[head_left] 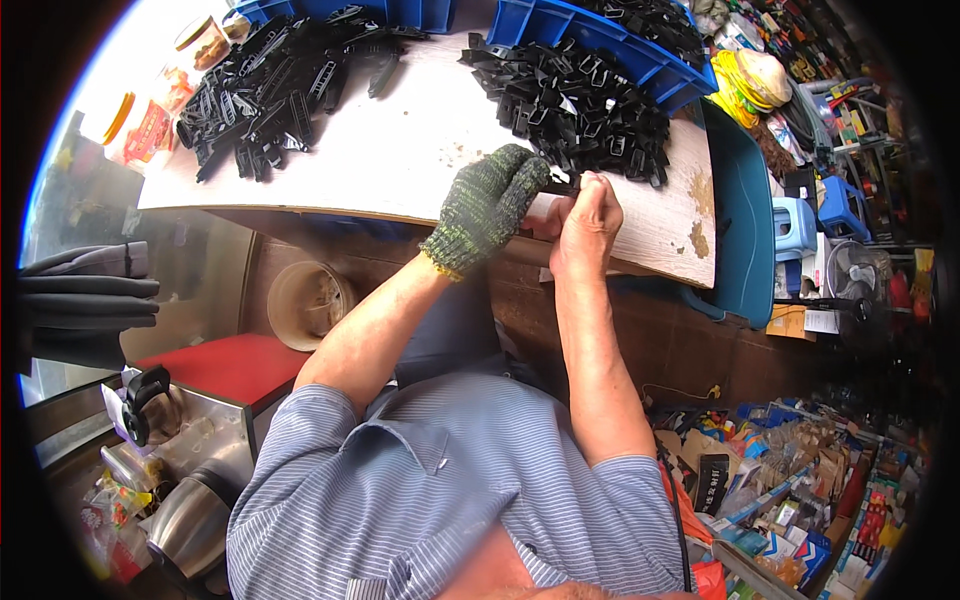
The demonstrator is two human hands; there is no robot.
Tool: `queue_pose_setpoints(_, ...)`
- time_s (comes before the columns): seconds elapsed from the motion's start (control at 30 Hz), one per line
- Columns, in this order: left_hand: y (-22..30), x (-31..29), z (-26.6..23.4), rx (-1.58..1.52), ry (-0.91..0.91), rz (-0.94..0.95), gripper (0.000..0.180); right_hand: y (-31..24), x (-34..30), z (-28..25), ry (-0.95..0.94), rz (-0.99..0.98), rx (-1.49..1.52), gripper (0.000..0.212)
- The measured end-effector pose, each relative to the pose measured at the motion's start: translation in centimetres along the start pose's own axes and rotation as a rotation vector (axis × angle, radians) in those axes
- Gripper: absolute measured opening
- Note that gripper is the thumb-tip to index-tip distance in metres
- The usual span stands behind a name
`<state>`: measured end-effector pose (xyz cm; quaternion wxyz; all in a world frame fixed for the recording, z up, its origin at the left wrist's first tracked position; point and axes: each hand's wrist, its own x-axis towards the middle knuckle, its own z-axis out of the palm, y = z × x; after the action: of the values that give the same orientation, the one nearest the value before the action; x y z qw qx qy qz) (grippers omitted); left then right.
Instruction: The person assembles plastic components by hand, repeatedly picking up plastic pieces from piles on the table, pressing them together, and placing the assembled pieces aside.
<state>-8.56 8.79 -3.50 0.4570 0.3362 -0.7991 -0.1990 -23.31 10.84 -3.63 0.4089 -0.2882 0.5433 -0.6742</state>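
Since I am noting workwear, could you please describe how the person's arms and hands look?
The left hand wears a dark green, mottled knit glove with a yellow cuff edge; the right hand is bare. Both forearms are bare below short blue-grey sleeves with thin pale stripes.

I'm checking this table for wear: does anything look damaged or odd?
Yes: the pale tabletop has brown patches near its right end, where the surface looks worn away. Also, only the left hand wears a glove; the right hand is bare.
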Motion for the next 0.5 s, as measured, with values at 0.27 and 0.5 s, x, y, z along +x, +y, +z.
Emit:
queue_pose_setpoints(0.27,3.1,-0.3,3.2,-0.134,0.174,-0.433,0.031,0.1,-0.4,-0.7,0.026,-0.107,-0.099,0.033)
queue_pose_setpoints(0.5,1.8,-0.3,3.4,0.052,0.150,-0.353,0.035,0.3,-0.3,-0.4,0.032,-0.191,-0.189,0.034)
